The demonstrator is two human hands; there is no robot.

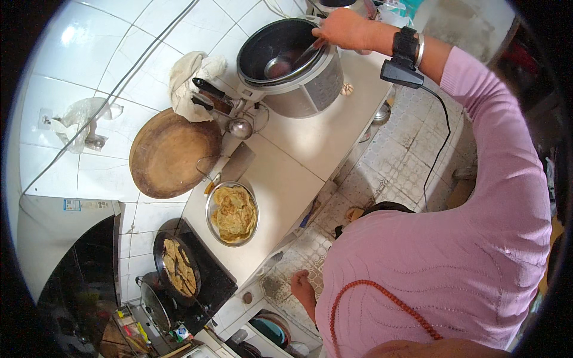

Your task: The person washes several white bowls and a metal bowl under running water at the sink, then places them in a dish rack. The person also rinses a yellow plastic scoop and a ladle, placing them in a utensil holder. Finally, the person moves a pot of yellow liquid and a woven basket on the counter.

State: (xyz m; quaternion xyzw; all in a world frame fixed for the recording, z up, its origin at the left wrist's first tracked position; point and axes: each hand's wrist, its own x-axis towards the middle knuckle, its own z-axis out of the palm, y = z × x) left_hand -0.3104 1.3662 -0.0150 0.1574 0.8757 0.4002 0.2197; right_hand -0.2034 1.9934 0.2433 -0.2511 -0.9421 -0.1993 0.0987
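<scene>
My right hand [342,30] reaches over the rim of an electric cooker [315,91] and grips the handle of a metal ladle [278,67]. The ladle's bowl rests low inside the black inner pot [255,53]; what lies in it is hard to make out. Beside my body, below the counter's front edge, hangs my left hand [302,286], its fingers loosely curled and partly hidden. Nothing shows in it. On the counter stands a round steel dish [256,223] of browned flatbreads [233,212]. A cleaver [239,161] lies next to that dish.
A round wooden chopping board [174,154] leans against the tiled wall near hanging utensils [239,128] and a cloth [186,80]. On the stove [217,277] sits a frying pan [197,273] with flatbread pieces [177,264], beside a glass lid [154,302]. Garlic [347,88] lies by the cooker.
</scene>
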